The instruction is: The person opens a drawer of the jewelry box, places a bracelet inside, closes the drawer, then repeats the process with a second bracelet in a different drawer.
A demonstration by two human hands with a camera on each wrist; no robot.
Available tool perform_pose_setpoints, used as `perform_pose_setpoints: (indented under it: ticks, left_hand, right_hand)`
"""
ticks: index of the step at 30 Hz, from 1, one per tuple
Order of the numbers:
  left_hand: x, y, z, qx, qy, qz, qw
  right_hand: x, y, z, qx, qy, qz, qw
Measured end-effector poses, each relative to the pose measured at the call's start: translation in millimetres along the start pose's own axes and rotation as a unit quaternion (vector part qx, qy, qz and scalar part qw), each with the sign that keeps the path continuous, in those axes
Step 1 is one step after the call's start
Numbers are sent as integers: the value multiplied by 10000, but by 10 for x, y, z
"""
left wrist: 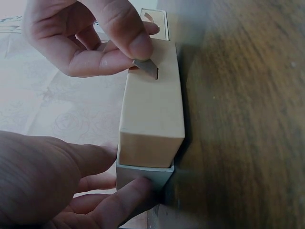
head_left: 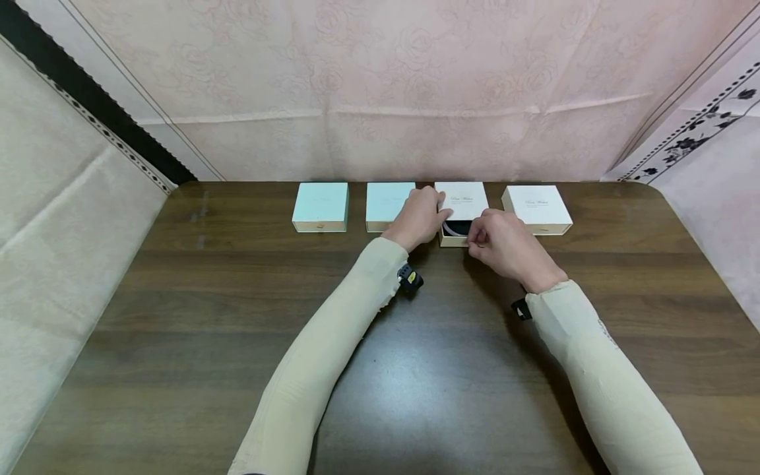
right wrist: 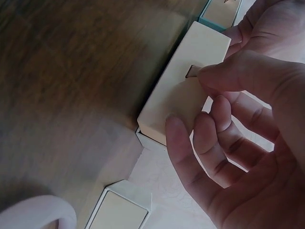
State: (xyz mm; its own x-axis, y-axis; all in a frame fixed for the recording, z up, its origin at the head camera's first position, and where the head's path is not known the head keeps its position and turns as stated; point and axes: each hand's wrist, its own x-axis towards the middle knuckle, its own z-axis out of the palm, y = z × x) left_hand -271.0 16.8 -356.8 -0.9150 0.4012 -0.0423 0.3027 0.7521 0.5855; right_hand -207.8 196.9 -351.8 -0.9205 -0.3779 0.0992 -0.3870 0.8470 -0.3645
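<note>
A white drawer box point(head_left: 462, 200) stands third in the row, its cream drawer point(head_left: 454, 242) slid partway out toward the person. Inside the drawer is a dark lining with the pale curved edge of a ring-shaped thing, partly hidden by the right hand. My left hand point(head_left: 418, 216) holds the left end of the box's white sleeve point(left wrist: 143, 179), thumb and fingers around its corner. At the drawer front, my right hand point(head_left: 505, 241) pinches a small ribbon pull tab point(left wrist: 147, 68) between thumb and finger, its other fingers loosely curled.
Two pale mint boxes point(head_left: 320, 206) point(head_left: 388, 203) stand to the left, the second partly behind the left hand. Another white box point(head_left: 537, 208) is at the right end. The row runs along the far edge of the brown wooden table point(head_left: 237, 330), before a pink patterned cloth point(head_left: 380, 86).
</note>
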Motion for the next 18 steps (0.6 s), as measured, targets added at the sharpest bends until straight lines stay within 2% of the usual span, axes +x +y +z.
perform_pose_setpoints:
  ticks: [18]
  left_hand:
    - [4, -2, 5, 32, 25, -2, 10000]
  right_hand:
    - [70, 23, -11, 69, 52, -13, 10000]
